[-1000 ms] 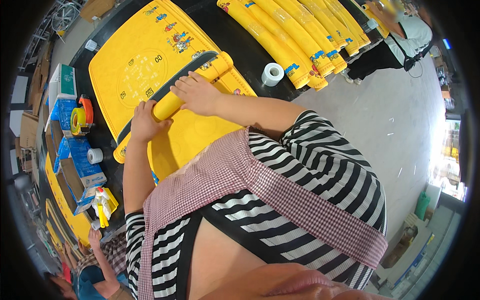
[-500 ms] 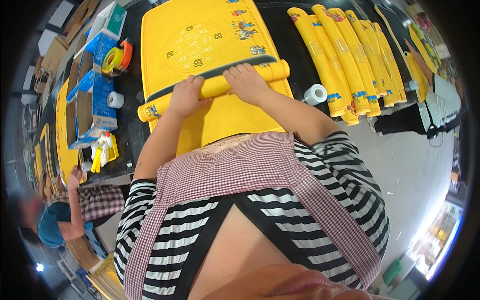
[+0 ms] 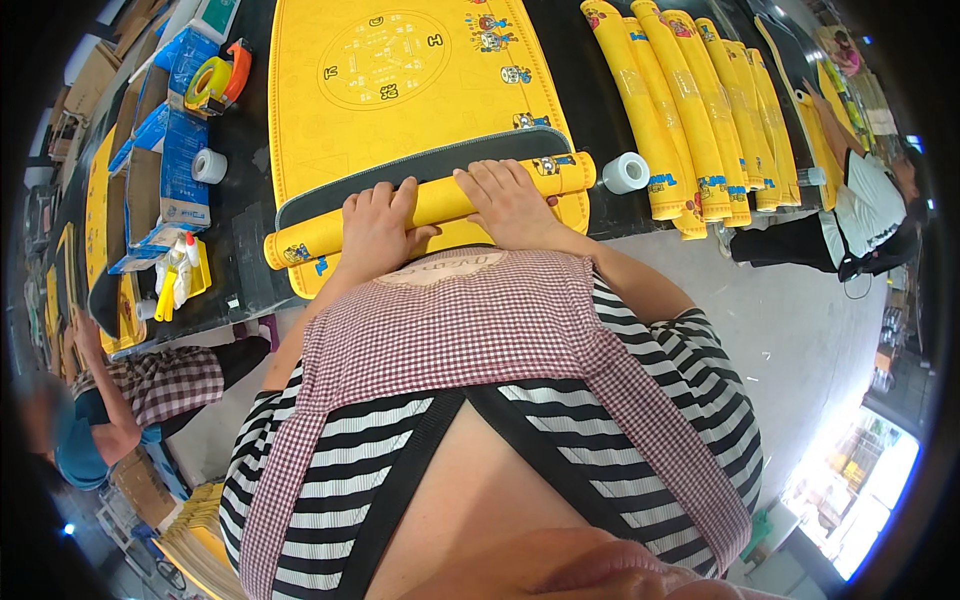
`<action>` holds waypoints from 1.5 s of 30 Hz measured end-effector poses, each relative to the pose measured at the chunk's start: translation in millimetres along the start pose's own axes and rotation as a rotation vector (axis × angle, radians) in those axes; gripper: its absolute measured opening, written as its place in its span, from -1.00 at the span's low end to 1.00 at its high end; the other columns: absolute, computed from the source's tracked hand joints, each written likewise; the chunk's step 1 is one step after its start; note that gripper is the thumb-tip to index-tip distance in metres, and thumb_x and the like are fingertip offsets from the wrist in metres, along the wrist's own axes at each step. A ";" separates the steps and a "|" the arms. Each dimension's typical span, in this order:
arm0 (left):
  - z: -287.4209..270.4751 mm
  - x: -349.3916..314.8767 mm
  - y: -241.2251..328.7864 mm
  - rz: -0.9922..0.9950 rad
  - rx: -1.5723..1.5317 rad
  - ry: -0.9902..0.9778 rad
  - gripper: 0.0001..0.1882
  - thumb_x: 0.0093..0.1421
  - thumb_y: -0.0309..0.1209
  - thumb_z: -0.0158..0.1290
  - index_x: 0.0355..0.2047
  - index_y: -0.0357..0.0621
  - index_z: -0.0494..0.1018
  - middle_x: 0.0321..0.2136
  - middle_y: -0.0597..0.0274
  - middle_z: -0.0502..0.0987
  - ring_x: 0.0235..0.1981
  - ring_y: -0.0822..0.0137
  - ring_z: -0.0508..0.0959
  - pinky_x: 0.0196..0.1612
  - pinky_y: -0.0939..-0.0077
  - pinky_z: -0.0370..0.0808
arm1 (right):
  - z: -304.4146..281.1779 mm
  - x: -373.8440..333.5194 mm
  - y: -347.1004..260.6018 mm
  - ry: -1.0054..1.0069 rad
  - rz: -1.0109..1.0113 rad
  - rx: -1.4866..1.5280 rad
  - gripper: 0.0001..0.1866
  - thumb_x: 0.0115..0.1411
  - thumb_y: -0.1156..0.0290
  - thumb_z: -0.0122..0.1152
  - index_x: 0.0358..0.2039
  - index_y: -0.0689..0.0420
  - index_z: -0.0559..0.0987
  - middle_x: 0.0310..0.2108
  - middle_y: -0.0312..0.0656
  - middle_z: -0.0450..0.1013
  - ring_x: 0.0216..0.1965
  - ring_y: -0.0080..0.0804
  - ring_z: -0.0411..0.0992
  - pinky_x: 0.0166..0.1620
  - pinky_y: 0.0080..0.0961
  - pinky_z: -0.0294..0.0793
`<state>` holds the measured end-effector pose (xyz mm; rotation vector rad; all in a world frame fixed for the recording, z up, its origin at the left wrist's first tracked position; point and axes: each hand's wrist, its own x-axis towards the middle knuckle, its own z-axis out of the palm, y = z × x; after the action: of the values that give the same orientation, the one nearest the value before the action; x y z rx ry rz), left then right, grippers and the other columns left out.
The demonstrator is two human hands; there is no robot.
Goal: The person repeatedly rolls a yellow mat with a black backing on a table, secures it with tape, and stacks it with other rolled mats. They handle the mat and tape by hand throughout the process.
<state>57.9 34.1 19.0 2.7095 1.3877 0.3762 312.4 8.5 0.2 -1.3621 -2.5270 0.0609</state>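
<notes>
A yellow printed mat (image 3: 400,120) lies lengthwise on the dark table in front of me. Its near part forms a roll (image 3: 440,198) running crosswise, and a band of dark grey underside (image 3: 330,206) shows just beyond it. My left hand (image 3: 380,228) is closed over the roll left of its middle, with the thumb on the near side. On the right half, my right hand (image 3: 508,205) curls over the same roll. Both hands are close to my apron; their undersides are hidden.
Several finished yellow rolls (image 3: 690,110) lie at the right, beside a roll of clear tape (image 3: 626,173). At the left stand a blue box (image 3: 185,190), a tape dispenser (image 3: 222,78), another tape roll (image 3: 208,166) and a yellow tray (image 3: 200,270). Co-workers are on both sides.
Both hands and the mat's roll have come nearer to my body. More dark underside shows beyond the roll. The surroundings have shifted slightly in view.
</notes>
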 end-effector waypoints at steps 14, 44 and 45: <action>4.3 -12.3 -6.6 -0.006 -0.178 0.071 -0.22 0.02 0.00 0.38 0.17 -0.16 0.47 -0.20 0.07 0.51 -0.10 0.01 0.51 0.06 0.03 0.34 | -45.5 -47.6 109.8 0.347 0.592 0.566 -0.65 0.47 0.28 0.13 0.16 0.15 0.60 0.11 0.00 0.55 0.13 -0.16 0.52 0.19 -0.40 0.47; -27.6 -100.2 -45.7 -0.474 0.233 0.172 -0.56 0.33 -0.27 0.19 0.20 -0.04 0.53 0.29 0.01 0.46 0.33 0.08 0.42 0.39 0.04 0.26 | 2.2 -85.7 66.6 0.218 0.655 0.357 -0.55 0.52 0.26 -0.03 0.26 0.25 0.52 0.40 0.18 0.28 0.41 0.11 0.26 0.42 -0.21 0.22; -24.1 -84.3 -32.9 -0.319 0.012 0.098 -0.55 0.34 -0.25 0.18 0.21 0.00 0.53 0.31 0.05 0.46 0.35 0.10 0.39 0.40 0.03 0.22 | 0.9 -79.8 68.4 0.207 0.649 0.348 -0.54 0.51 0.26 -0.03 0.27 0.25 0.51 0.41 0.20 0.26 0.42 0.13 0.23 0.43 -0.19 0.20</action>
<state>-21.4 -15.7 21.1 2.4466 1.8155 0.4790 409.5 -19.2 -29.0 -1.8483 -1.7185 0.4351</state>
